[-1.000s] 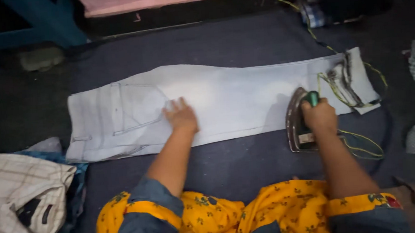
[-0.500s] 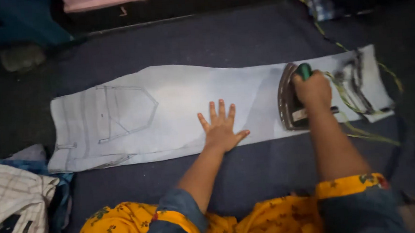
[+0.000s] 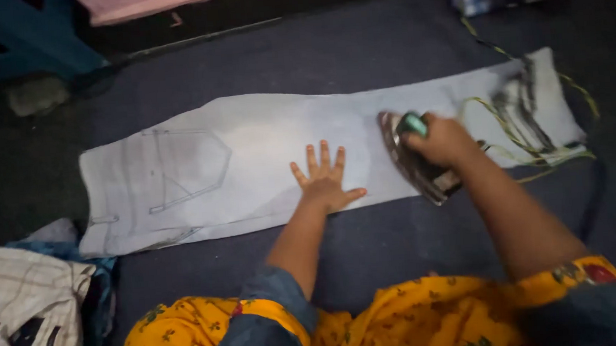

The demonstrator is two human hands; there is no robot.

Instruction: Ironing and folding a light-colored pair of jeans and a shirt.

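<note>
Pale, almost white jeans (image 3: 250,151) lie folded flat along a dark blue cloth on the floor, waist and back pocket to the left, hem to the right. My left hand (image 3: 325,179) presses flat on the leg's near edge, fingers spread. My right hand (image 3: 443,140) grips the green handle of a dark metal iron (image 3: 413,161) resting on the leg just right of my left hand. A yellow-green cord (image 3: 527,142) trails from the iron over the hem.
A checked shirt (image 3: 24,311) on a heap of clothes sits at the lower left. Blue furniture legs (image 3: 22,41) and a pink edge (image 3: 148,1) stand at the back. More clothes lie at the far right edge. My yellow flowered clothing (image 3: 374,326) fills the bottom.
The iron has slid left along the jeans leg, from the hem end toward the middle. My left hand moved right from the pocket area and now lies flat near the iron.
</note>
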